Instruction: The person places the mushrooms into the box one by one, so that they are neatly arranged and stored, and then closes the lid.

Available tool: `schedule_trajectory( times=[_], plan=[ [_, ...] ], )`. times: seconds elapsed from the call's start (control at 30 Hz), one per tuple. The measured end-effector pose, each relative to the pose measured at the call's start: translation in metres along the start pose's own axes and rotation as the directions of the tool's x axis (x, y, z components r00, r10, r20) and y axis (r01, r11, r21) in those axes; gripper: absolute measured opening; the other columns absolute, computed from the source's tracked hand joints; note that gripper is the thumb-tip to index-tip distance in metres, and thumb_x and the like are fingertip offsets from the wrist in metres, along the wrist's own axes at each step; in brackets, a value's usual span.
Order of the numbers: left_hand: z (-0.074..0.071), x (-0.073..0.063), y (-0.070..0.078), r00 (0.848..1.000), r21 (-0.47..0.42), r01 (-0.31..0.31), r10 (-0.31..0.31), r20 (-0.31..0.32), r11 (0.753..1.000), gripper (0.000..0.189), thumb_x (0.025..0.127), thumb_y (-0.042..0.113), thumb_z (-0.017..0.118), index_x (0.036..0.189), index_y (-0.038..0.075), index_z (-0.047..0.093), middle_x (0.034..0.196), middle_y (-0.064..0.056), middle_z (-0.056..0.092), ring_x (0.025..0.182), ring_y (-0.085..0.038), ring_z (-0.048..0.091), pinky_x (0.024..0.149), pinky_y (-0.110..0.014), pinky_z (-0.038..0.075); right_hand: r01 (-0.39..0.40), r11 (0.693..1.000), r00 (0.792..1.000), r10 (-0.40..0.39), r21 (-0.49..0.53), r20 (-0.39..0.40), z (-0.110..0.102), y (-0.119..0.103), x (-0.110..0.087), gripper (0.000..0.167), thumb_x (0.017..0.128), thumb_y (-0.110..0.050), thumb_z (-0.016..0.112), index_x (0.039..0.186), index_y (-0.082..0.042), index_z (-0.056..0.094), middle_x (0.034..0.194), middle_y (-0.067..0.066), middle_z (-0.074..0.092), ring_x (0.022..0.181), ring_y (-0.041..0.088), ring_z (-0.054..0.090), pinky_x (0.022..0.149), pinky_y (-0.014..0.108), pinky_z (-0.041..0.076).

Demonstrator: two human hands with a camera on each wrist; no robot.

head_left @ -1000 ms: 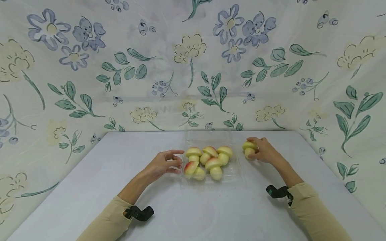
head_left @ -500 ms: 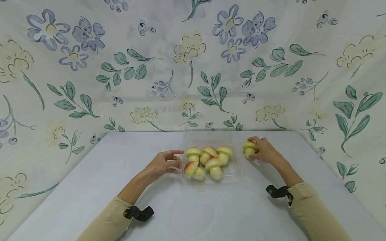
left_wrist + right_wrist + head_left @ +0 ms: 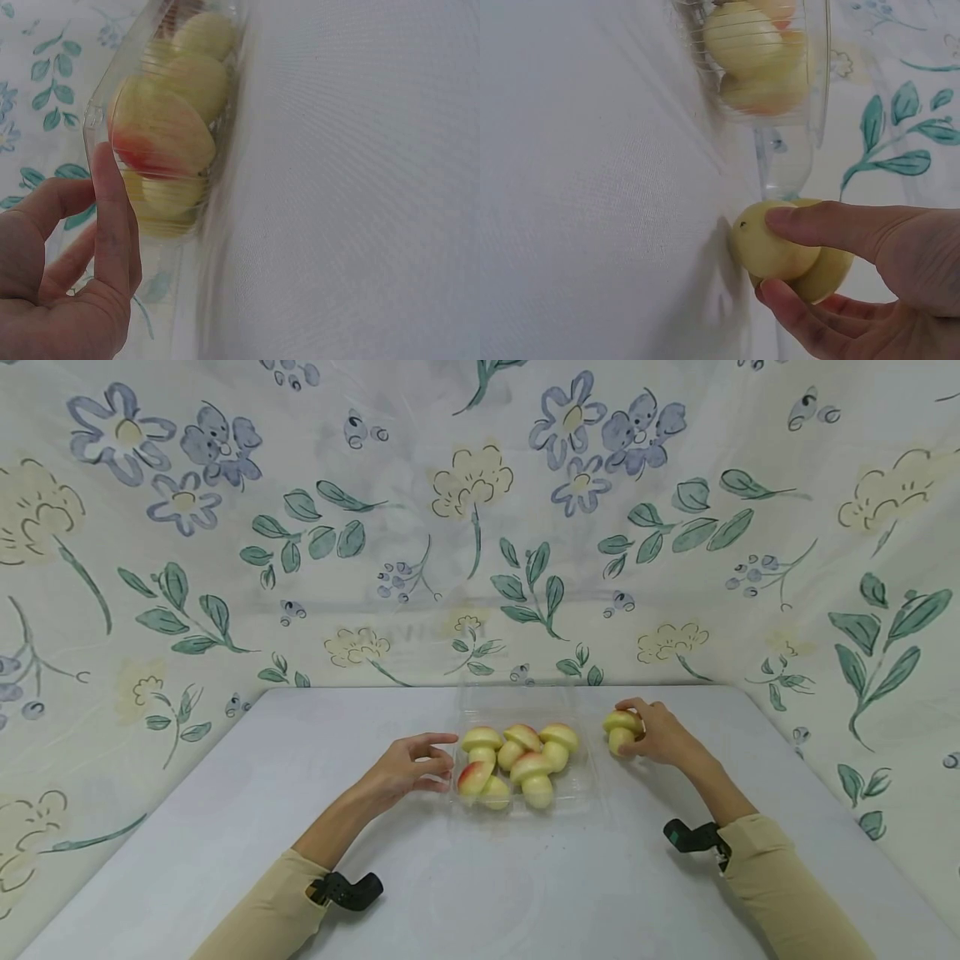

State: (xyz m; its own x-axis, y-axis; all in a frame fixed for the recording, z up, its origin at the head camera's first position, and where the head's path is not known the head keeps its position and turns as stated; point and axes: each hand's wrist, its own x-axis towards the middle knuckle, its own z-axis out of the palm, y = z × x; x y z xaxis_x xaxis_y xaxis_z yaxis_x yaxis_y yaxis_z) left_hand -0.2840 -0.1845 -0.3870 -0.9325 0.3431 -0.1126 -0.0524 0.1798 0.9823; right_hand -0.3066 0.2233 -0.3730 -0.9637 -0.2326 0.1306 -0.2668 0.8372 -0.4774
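A clear plastic box (image 3: pixel 577 797) stands mid-table, its lid folded back behind it. Inside lie several mushroom-shaped yellow-green pieces (image 3: pixel 537 790), with red blush on some caps. Beside the box's left wall is my left hand (image 3: pixel 405 767), its fingers loosely extended with fingertips at the rim; the left wrist view shows the thumb (image 3: pixel 112 217) overlapping the rim. My right hand (image 3: pixel 662 735) pinches another mushroom-shaped piece (image 3: pixel 621 740) to the right of the box. In the right wrist view its thumb (image 3: pixel 817 225) lies over the rounded stem, and the other fingers reach round the cap.
A white table (image 3: pixel 480 885) carries the box. A floral-patterned cloth (image 3: pixel 420 527) hangs behind the table and along its sides. Each wrist wears a black camera, the left one (image 3: pixel 352 892) and the right one (image 3: pixel 690 837), close over the tabletop.
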Motion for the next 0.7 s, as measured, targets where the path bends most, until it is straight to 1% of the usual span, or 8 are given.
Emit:
schedule_trajectory(
  times=[0.1,0.23,0.43,0.7],
  plan=[
    [0.000,0.000,0.000,1.000,0.003,-0.001,0.001,0.000,1.000,0.054,0.093,0.004,0.064,0.143,0.000,0.046,0.098,-0.006,0.060,0.086,-0.016,0.064,0.074,-0.028,0.062,0.001,1.000,1.000,-0.001,-0.011,0.003,0.001,0.001,0.002,0.062,0.083,-0.014,0.077,0.136,-0.003,0.047,0.116,0.028,0.052,0.101,0.034,0.050,0.080,0.043,0.050],
    [0.001,-0.001,0.001,1.000,0.006,0.002,-0.002,-0.001,1.000,0.054,0.093,0.004,0.064,0.143,0.000,0.046,0.098,-0.006,0.060,0.086,-0.017,0.064,0.074,-0.028,0.062,0.001,1.000,1.000,0.000,-0.026,0.010,-0.001,0.001,0.002,0.063,0.084,-0.016,0.077,0.137,-0.003,0.047,0.116,0.028,0.051,0.100,0.034,0.050,0.078,0.041,0.050],
    [0.001,-0.001,0.001,1.000,0.006,0.005,-0.005,-0.002,1.000,0.053,0.093,0.004,0.064,0.143,0.001,0.046,0.097,-0.006,0.060,0.086,-0.017,0.064,0.074,-0.028,0.062,0.010,1.000,1.000,-0.010,-0.009,0.001,-0.006,0.000,0.001,0.063,0.083,-0.016,0.077,0.137,-0.003,0.047,0.115,0.027,0.051,0.098,0.033,0.049,0.075,0.039,0.050],
    [0.001,-0.002,0.003,1.000,0.002,0.005,-0.005,0.001,1.000,0.054,0.093,0.004,0.064,0.143,0.000,0.046,0.097,-0.006,0.060,0.086,-0.016,0.064,0.074,-0.028,0.062,0.037,0.999,0.999,-0.037,0.028,-0.004,-0.012,-0.005,0.000,0.064,0.083,-0.014,0.077,0.138,-0.002,0.046,0.116,0.027,0.049,0.098,0.034,0.053,0.079,0.040,0.053]
  ],
)
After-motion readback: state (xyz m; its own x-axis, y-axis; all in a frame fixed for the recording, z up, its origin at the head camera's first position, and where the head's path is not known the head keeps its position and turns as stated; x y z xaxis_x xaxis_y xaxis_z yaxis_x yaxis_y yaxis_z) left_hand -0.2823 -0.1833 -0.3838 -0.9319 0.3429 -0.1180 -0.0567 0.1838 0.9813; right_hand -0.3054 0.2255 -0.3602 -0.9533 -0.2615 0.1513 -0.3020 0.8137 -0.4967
